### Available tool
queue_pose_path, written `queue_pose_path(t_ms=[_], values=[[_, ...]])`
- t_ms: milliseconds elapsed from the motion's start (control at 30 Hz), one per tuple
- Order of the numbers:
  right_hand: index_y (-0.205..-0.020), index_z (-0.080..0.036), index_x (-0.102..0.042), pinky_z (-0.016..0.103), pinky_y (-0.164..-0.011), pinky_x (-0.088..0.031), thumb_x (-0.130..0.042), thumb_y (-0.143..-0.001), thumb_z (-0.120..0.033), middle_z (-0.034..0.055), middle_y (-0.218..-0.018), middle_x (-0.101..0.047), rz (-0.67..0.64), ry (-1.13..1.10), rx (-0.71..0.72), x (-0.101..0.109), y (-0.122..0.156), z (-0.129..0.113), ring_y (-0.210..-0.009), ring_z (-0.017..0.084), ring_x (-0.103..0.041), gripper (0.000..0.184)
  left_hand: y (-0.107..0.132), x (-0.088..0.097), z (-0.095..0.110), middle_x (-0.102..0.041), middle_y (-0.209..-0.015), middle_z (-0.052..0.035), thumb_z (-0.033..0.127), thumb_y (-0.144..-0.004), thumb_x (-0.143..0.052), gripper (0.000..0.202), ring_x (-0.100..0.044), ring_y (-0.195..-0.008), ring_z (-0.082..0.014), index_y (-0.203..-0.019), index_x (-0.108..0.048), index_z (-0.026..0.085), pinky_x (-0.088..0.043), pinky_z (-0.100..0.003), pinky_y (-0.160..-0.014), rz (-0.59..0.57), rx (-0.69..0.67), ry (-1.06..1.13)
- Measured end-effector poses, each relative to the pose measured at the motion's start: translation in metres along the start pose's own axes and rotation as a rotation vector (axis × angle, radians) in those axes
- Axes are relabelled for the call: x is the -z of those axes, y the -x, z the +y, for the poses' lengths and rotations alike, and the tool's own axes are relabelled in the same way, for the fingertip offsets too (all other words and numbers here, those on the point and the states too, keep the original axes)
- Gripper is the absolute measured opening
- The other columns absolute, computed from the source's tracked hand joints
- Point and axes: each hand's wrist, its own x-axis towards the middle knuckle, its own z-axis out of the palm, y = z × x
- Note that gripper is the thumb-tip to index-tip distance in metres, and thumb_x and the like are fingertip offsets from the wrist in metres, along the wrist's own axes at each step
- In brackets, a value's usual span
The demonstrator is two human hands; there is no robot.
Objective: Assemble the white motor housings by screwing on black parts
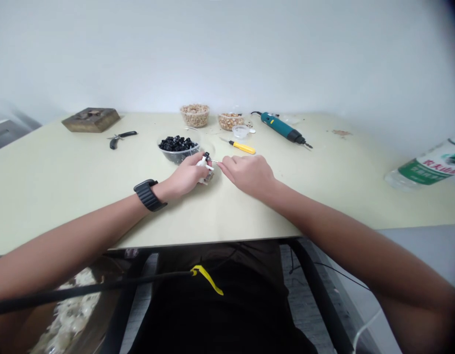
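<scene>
Over the middle of the table, my left hand (pixel 186 175) is closed around a small white plastic part (pixel 205 169) with a black piece (pixel 206 156) at its top. Its exact kind is too small to tell. From the right, my right hand (pixel 249 173) pinches a thin metal rod (pixel 215 161), whose tip reaches the black piece; the rest of the rod is hidden in the fingers. Just behind my left hand stands a clear bowl of small black parts (pixel 178 145).
Farther back lie a yellow-handled knife (pixel 244 147), a teal electric screwdriver (pixel 282 129), two tubs of small tan pieces (pixel 195 116) (pixel 230 121) and a small clear cup (pixel 241 131). Pliers (pixel 121 137) and a brown block (pixel 91 120) are at left, a bottle (pixel 430 164) at right.
</scene>
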Motion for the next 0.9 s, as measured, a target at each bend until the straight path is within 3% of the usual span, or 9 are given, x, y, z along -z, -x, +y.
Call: queue_pose_path(t_ms=[167,267,400,533,600,667,767,900], values=[[-0.108,-0.018,-0.078,0.037,-0.065,-0.019,-0.038,-0.122,-0.048,0.0087,-0.080,-0.074,-0.013,-0.077,-0.065,-0.003,0.000,-0.001,-0.067,0.020,-0.056,0.052,0.002,0.000,-0.005,-0.058,-0.074,0.0002,0.021,-0.066,-0.065,0.017,-0.050,-0.067,-0.0168,-0.082,-0.058,0.022,-0.038,-0.034,-0.062,0.005,-0.094,-0.122],[-0.093,-0.020,-0.073,0.036,-0.066,-0.020,-0.043,-0.121,-0.046,0.0048,-0.074,-0.066,-0.040,-0.216,-0.112,-0.002,0.001,-0.002,-0.065,0.018,-0.047,0.048,0.002,0.001,-0.007,-0.060,-0.075,0.0003,0.021,-0.068,-0.063,0.018,-0.052,-0.068,-0.0177,-0.086,-0.059,0.022,-0.039,-0.035,-0.065,-0.014,-0.138,-0.192],[-0.072,-0.023,-0.050,0.035,-0.067,-0.026,-0.045,-0.117,-0.045,-0.0011,-0.065,-0.049,-0.045,-0.551,-0.135,0.001,0.000,-0.002,-0.064,0.015,-0.039,0.051,0.003,0.001,-0.008,-0.060,-0.077,-0.0005,0.022,-0.069,-0.062,0.017,-0.053,-0.074,-0.0198,-0.086,-0.058,0.022,-0.039,-0.036,-0.070,0.004,-0.189,-0.268],[-0.069,-0.026,-0.031,0.035,-0.065,-0.026,-0.047,-0.114,-0.051,-0.0046,-0.064,-0.033,-0.139,-0.865,-0.198,0.005,-0.002,0.002,-0.062,0.014,-0.031,0.055,0.005,0.001,-0.005,-0.062,-0.081,-0.0014,0.023,-0.068,-0.065,0.021,-0.055,-0.079,-0.0213,-0.088,-0.058,0.022,-0.039,-0.037,-0.074,0.019,-0.231,-0.304],[-0.069,-0.026,-0.032,0.035,-0.064,-0.026,-0.049,-0.112,-0.058,-0.0054,-0.064,-0.032,-0.205,-0.947,-0.216,0.008,-0.003,0.004,-0.062,0.014,-0.030,0.056,0.005,0.001,-0.004,-0.063,-0.081,-0.0010,0.022,-0.068,-0.066,0.022,-0.055,-0.078,-0.0208,-0.089,-0.058,0.022,-0.039,-0.036,-0.073,0.008,-0.239,-0.310],[-0.070,-0.026,-0.044,0.034,-0.065,-0.029,-0.055,-0.109,-0.061,-0.0048,-0.066,-0.040,-0.210,-0.964,-0.218,0.010,-0.004,0.007,-0.064,0.014,-0.035,0.054,0.005,0.001,-0.003,-0.063,-0.080,-0.0005,0.022,-0.067,-0.066,0.022,-0.054,-0.075,-0.0196,-0.088,-0.057,0.022,-0.039,-0.036,-0.071,-0.004,-0.231,-0.284],[-0.078,-0.023,-0.059,0.034,-0.070,-0.034,-0.066,-0.101,-0.059,-0.0022,-0.076,-0.055,-0.121,-0.947,-0.178,0.012,-0.006,0.010,-0.072,0.016,-0.046,0.043,0.006,0.001,0.000,-0.061,-0.079,0.0005,0.023,-0.068,-0.065,0.022,-0.052,-0.070,-0.0176,-0.089,-0.057,0.022,-0.039,-0.035,-0.067,-0.023,-0.199,-0.209],[-0.077,-0.023,-0.056,0.035,-0.074,-0.036,-0.056,-0.107,-0.047,-0.0017,-0.074,-0.054,-0.029,-0.847,-0.103,0.011,-0.005,0.007,-0.074,0.017,-0.049,0.039,0.008,0.001,0.005,-0.060,-0.078,0.0006,0.022,-0.069,-0.065,0.023,-0.051,-0.067,-0.0159,-0.091,-0.060,0.022,-0.039,-0.034,-0.063,-0.034,-0.133,-0.128]])
